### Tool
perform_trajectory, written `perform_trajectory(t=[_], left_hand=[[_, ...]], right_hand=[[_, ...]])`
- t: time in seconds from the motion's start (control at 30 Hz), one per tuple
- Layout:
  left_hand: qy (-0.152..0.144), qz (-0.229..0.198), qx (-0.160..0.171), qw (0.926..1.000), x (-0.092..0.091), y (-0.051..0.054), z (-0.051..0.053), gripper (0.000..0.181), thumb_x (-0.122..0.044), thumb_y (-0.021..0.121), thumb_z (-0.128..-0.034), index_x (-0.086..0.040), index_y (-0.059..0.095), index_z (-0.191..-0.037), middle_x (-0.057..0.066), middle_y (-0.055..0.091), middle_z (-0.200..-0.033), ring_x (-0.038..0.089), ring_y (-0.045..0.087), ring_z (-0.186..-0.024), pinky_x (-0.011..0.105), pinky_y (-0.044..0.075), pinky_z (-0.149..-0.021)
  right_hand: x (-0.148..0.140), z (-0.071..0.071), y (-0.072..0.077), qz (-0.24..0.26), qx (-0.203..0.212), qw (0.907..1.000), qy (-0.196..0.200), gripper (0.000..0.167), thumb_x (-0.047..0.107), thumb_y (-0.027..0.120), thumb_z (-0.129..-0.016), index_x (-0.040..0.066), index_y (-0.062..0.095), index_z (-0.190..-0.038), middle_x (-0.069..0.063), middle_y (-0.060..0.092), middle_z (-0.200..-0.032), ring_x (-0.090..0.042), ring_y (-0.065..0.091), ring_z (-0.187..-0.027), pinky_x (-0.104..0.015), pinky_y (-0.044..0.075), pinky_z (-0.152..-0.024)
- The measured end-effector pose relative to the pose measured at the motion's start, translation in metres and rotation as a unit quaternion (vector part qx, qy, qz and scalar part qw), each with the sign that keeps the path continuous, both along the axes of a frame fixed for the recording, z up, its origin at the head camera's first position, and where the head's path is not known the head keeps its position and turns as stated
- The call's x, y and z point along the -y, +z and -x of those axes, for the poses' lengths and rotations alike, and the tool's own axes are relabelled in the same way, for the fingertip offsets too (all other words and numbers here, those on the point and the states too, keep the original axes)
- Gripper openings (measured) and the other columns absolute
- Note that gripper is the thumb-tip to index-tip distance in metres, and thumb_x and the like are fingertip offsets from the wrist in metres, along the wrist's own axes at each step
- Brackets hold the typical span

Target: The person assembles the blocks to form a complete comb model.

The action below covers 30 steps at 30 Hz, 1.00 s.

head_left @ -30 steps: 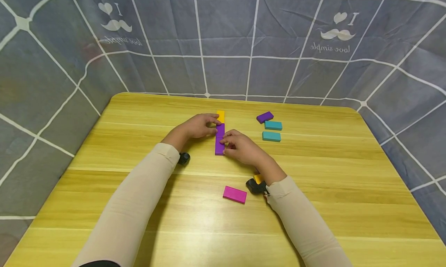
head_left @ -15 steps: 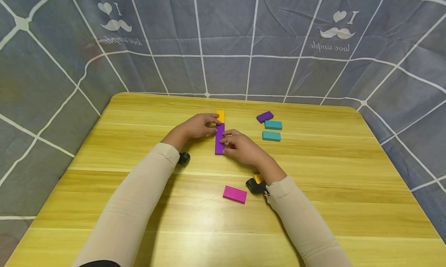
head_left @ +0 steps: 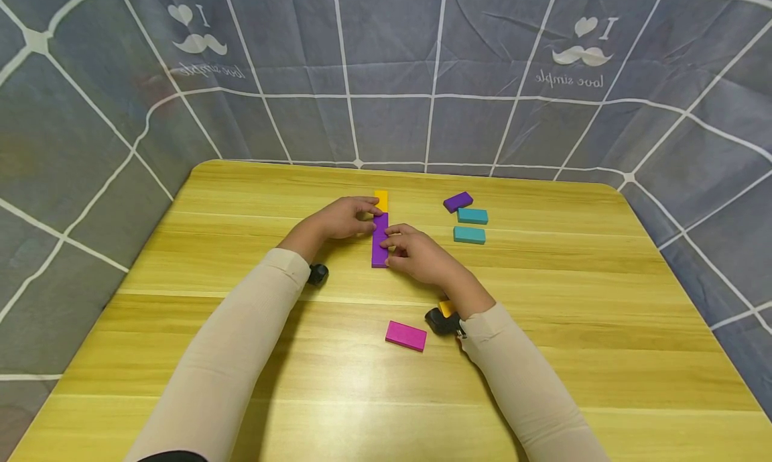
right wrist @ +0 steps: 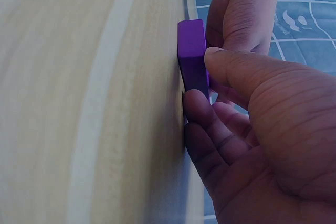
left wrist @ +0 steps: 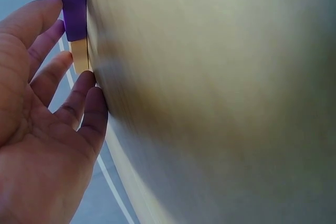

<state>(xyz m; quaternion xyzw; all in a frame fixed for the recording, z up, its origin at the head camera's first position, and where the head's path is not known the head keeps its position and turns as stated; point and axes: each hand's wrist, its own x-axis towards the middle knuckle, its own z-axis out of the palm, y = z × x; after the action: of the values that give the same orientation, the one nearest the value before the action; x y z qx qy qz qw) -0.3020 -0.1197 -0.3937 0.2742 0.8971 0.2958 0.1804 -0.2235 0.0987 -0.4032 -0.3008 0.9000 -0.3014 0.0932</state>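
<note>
Table (head_left: pixel 326 381) bearing purple blocks (head_left: pixel 377 255), left hand (head_left: pixel 345 218) and right hand (head_left: pixel 422 255) touching them, fingers apart

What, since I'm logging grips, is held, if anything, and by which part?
Nothing appears gripped: the left hand touches the middle purple rectangular block at its left edge, the right hand the nearest purple rectangular block at its right edge.

A grey-blue fabric curtain (head_left: pixel 392 53), patterned with white grid lines and slightly wrinkled, rises behind the counter (head_left: pixel 573 281) and wraps round to left and right. Two white moustache prints (head_left: pixel 582 56) show on it, each with a heart (head_left: pixel 586 26) and mirrored "love simple" lettering (head_left: pixel 569 80). The counter has yellowish wood grain, rounded far corners and a pale glare (head_left: pixel 376 388) towards the near edge.
</note>
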Motion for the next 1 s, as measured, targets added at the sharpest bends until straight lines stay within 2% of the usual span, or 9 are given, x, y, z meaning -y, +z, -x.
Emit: perform_trajectory(t=[0.27, 0.5, 1.0], left_hand=[[0.001, 0.004, 0.002, 1.0, -0.002, 0.001, -0.003, 0.041, -0.015, 0.062, -0.0972, -0.006, 0.06, -0.137, 0.01, 0.036, -0.157, 0.03, 0.026, -0.147, 0.044, 0.02, -0.12], [-0.003, 0.006, -0.002, 1.0, -0.002, 0.003, -0.009, 0.041, -0.016, 0.063, -0.0964, -0.007, 0.061, -0.136, 0.01, 0.037, -0.157, 0.03, 0.027, -0.146, 0.044, 0.02, -0.12], [-0.007, 0.019, -0.008, 0.9998, -0.003, 0.005, -0.015, 0.041, -0.016, 0.067, -0.0936, -0.007, 0.063, -0.134, 0.012, 0.039, -0.155, 0.032, 0.029, -0.145, 0.046, 0.019, -0.119]], right_hand=[[0.0, -0.001, -0.001, 0.004, 0.004, 1.0, -0.001, 0.034, 0.012, 0.065, -0.095, 0.001, 0.066, -0.127, -0.012, 0.047, -0.145, -0.022, 0.059, -0.115, -0.032, 0.048, -0.094], [0.001, 0.0, 0.0, 0.004, 0.008, 1.0, -0.005, 0.034, 0.012, 0.066, -0.094, 0.001, 0.067, -0.127, -0.011, 0.047, -0.145, -0.019, 0.061, -0.105, -0.031, 0.049, -0.092], [0.001, -0.002, 0.0, 0.006, 0.01, 0.9999, -0.009, 0.034, 0.012, 0.066, -0.094, 0.002, 0.067, -0.126, -0.011, 0.048, -0.143, -0.019, 0.06, -0.103, -0.031, 0.049, -0.091]])
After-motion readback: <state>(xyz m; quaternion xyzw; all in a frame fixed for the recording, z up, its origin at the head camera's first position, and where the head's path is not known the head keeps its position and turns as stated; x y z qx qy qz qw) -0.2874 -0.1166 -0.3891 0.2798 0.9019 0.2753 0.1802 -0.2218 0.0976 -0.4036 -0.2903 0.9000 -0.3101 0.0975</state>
